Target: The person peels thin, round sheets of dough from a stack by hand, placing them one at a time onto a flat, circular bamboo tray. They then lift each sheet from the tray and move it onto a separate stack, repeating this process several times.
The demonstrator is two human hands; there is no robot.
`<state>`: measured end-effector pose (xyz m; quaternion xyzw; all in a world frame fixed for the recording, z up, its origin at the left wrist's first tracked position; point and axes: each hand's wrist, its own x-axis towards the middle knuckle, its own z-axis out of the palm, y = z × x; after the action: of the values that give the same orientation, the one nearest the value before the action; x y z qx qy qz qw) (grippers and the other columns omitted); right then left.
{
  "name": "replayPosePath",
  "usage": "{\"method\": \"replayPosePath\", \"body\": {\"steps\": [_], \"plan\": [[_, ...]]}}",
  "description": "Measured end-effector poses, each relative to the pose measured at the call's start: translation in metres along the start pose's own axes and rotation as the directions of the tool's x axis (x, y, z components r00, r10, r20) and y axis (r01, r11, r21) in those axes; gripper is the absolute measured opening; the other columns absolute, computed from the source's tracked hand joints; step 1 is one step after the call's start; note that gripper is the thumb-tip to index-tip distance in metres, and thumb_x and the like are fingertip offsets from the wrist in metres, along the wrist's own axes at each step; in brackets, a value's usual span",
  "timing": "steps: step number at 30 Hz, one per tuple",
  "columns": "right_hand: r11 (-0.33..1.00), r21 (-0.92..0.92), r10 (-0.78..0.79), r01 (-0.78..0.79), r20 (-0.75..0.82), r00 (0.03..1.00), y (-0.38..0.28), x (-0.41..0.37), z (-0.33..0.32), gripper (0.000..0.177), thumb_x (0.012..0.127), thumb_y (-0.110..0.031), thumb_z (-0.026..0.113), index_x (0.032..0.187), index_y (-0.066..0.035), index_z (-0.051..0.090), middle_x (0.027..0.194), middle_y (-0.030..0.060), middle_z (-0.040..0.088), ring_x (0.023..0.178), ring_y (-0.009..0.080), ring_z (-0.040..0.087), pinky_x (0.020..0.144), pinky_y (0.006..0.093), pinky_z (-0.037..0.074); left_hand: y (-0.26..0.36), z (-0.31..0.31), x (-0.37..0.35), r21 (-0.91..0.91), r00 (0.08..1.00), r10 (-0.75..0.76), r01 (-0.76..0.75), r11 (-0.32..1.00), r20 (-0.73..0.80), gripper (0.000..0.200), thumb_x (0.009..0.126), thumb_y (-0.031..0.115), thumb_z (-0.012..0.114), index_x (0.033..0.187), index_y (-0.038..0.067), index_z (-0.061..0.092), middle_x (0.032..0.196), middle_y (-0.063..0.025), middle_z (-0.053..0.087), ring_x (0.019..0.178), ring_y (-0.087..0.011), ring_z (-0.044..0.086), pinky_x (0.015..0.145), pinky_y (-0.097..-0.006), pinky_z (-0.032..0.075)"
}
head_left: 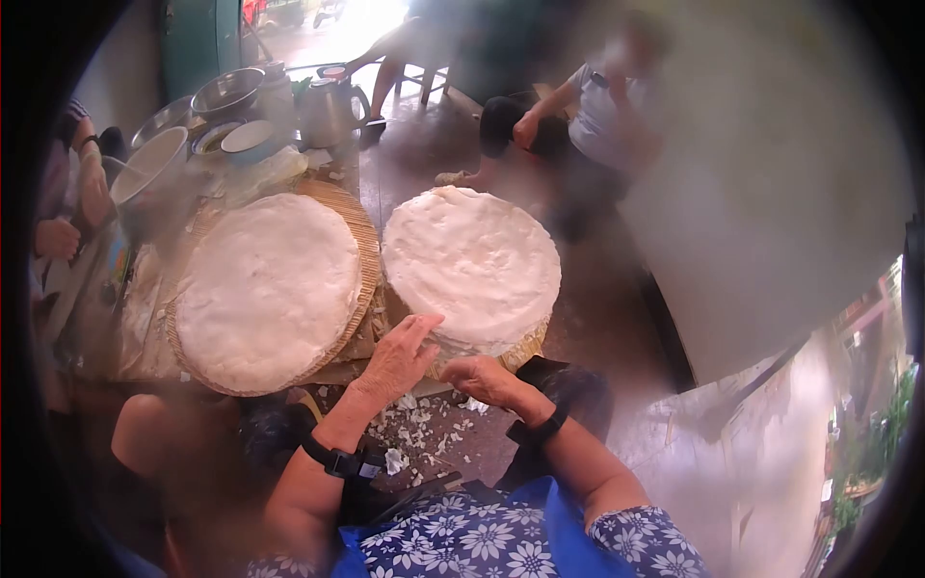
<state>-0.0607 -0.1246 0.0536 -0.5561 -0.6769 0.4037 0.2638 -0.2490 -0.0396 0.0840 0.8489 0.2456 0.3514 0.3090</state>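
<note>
Two large round white slabs lie in front of me. The right slab (472,265) is rough on top, with straw-coloured edging under its lower rim. The left slab (270,289) rests on a round woven mat (364,231). My left hand (403,356) is at the near edge of the right slab, fingers extended toward its rim, with no object visible in it. Beside it on the right, my right hand (485,379) has its fingers curled below the same edge. Whatever those fingers may hold is hidden.
Metal bowls (227,93), a white basin (149,166) and a metal jug (330,111) stand at the back left. White scraps (424,433) litter the floor below my hands. People sit at the far side and at the left edge. A pale panel (761,222) fills the right.
</note>
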Motion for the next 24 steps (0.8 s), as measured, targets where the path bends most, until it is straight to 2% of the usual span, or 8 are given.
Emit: {"method": "replayPosePath", "body": {"steps": [4, 7, 9, 11, 13, 15, 17, 24], "plan": [[0.993, 0.11, 0.033, -0.031, -0.013, 0.999, -0.007, 0.002, -0.027, 0.021, 0.074, 0.001, 0.049, 0.091, -0.003, 0.061, 0.07, 0.0009, 0.057, 0.067, 0.0101, 0.051, 0.063, 0.0251, 0.044, -0.011, 0.018, 0.0, -0.185, 0.94, -0.34, 0.328, 0.926, -0.033, 0.053, 0.077, 0.007, 0.06, 0.127, 0.001, 0.044, 0.117, -0.0167, 0.054, 0.093, -0.0261, 0.058, 0.081, -0.0351, 0.049], [0.978, 0.176, -0.088, 0.112, -0.136, 0.987, -0.001, 0.014, -0.055, 0.019, 0.076, 0.002, 0.048, 0.091, -0.002, 0.06, 0.073, -0.0026, 0.056, 0.067, 0.008, 0.05, 0.062, 0.0233, 0.043, -0.016, 0.019, 0.005, -0.245, 0.876, -0.48, 0.457, 0.855, -0.042, 0.055, 0.077, 0.008, 0.06, 0.128, 0.0, 0.042, 0.123, -0.017, 0.052, 0.092, -0.0223, 0.058, 0.079, -0.0341, 0.049], [0.941, 0.339, 0.075, -0.004, -0.195, 0.978, -0.004, 0.022, -0.084, 0.015, 0.081, 0.0, 0.049, 0.088, -0.003, 0.062, 0.073, -0.0029, 0.055, 0.066, 0.0039, 0.047, 0.062, 0.0197, 0.041, -0.025, 0.026, 0.006, -0.3, 0.85, -0.526, 0.494, 0.816, -0.033, 0.058, 0.078, 0.01, 0.06, 0.131, 0.001, 0.039, 0.127, -0.0176, 0.049, 0.095, -0.0218, 0.056, 0.082, -0.0334, 0.047], [0.981, 0.193, 0.094, -0.027, -0.351, 0.931, 0.012, 0.033, -0.114, 0.016, 0.08, 0.0, 0.049, 0.088, -0.002, 0.062, 0.074, 0.001, 0.059, 0.069, 0.0073, 0.053, 0.065, 0.0219, 0.044, -0.029, 0.03, 0.007, -0.296, 0.83, -0.556, 0.518, 0.803, -0.054, 0.06, 0.078, 0.011, 0.06, 0.132, 0.001, 0.037, 0.128, -0.0176, 0.048, 0.097, -0.0225, 0.055, 0.084, -0.0339, 0.047], [0.988, -0.151, -0.122, 0.038, -0.601, 0.79, 0.027, 0.036, -0.14, 0.017, 0.079, 0.001, 0.048, 0.089, -0.001, 0.062, 0.077, 0.007, 0.064, 0.072, 0.0135, 0.059, 0.069, 0.0259, 0.047, -0.029, 0.033, 0.008, -0.385, 0.812, -0.581, 0.521, 0.762, -0.05, 0.062, 0.077, 0.01, 0.058, 0.134, 0.001, 0.035, 0.131, -0.0175, 0.044, 0.108, -0.0249, 0.049, 0.091, -0.0348, 0.041], [0.995, -0.083, -0.025, -0.052, -0.728, 0.685, 0.054, 0.032, -0.16, 0.018, 0.077, 0.0, 0.05, 0.089, -0.001, 0.063, 0.081, 0.0109, 0.066, 0.076, 0.0192, 0.063, 0.073, 0.0285, 0.049, -0.026, 0.033, 0.01, -0.454, 0.775, -0.631, 0.554, 0.698, -0.026, 0.063, 0.078, 0.007, 0.056, 0.136, 0.0, 0.033, 0.137, -0.0172, 0.039, 0.123, -0.0271, 0.041, 0.101, -0.0352, 0.033], [0.97, 0.062, 0.185, -0.235, -0.818, 0.545, 0.084, 0.021, -0.169, 0.017, 0.077, -0.004, 0.053, 0.089, -0.002, 0.065, 0.078, 0.0095, 0.066, 0.07, 0.0173, 0.062, 0.067, 0.028, 0.049, -0.027, 0.032, 0.01, -0.509, 0.736, -0.677, 0.576, 0.64, -0.019, 0.065, 0.079, 0.009, 0.056, 0.138, 0.0, 0.03, 0.139, -0.0173, 0.036, 0.119, -0.025, 0.043, 0.097, -0.0343, 0.037], [0.901, 0.268, 0.422, -0.342, -0.728, 0.54, 0.113, 0.009, -0.194, 0.015, 0.075, -0.01, 0.059, 0.087, -0.003, 0.067, 0.071, 0.0077, 0.065, 0.061, 0.0131, 0.061, 0.059, 0.0273, 0.049, -0.038, 0.043, 0.013, -0.658, 0.681, -0.732, 0.553, 0.511, 0.004, 0.064, 0.077, 0.004, 0.057, 0.136, -0.001, 0.032, 0.135, -0.0167, 0.04, 0.11, -0.0203, 0.046, 0.096, -0.0322, 0.038]]}}
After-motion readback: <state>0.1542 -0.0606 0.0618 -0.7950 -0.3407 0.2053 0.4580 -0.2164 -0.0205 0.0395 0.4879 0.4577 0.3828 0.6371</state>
